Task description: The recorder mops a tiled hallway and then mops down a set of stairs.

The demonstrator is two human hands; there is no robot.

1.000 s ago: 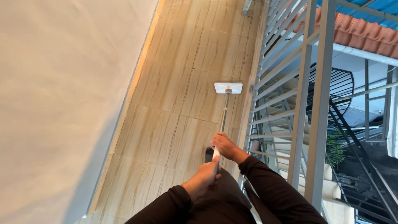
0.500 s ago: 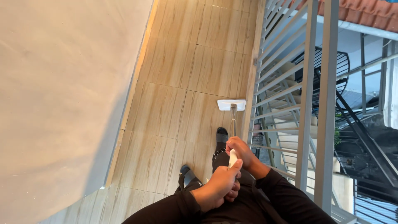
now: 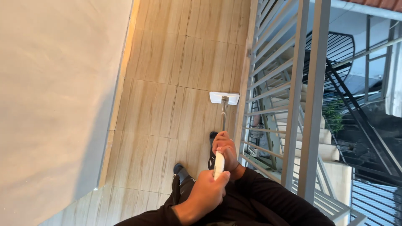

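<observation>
I hold a flat mop by its long handle point(image 3: 223, 117). My left hand point(image 3: 207, 192) grips the white upper end of the handle, close to my body. My right hand point(image 3: 225, 147) is wrapped around the handle just below it. The white rectangular mop head point(image 3: 224, 98) lies flat on the wood-look floor tiles point(image 3: 159, 104), close to the railing's base. My two dark shoes point(image 3: 181, 171) show beneath my hands.
A pale wall point(image 3: 54, 104) runs along the left of the narrow walkway. A grey metal railing point(image 3: 301, 104) with horizontal bars stands on the right, with stairs and a black spiral staircase point(image 3: 335, 54) beyond it.
The mop head has come nearer to my feet and I have stepped along the walkway. Both hands stay on the handle.
</observation>
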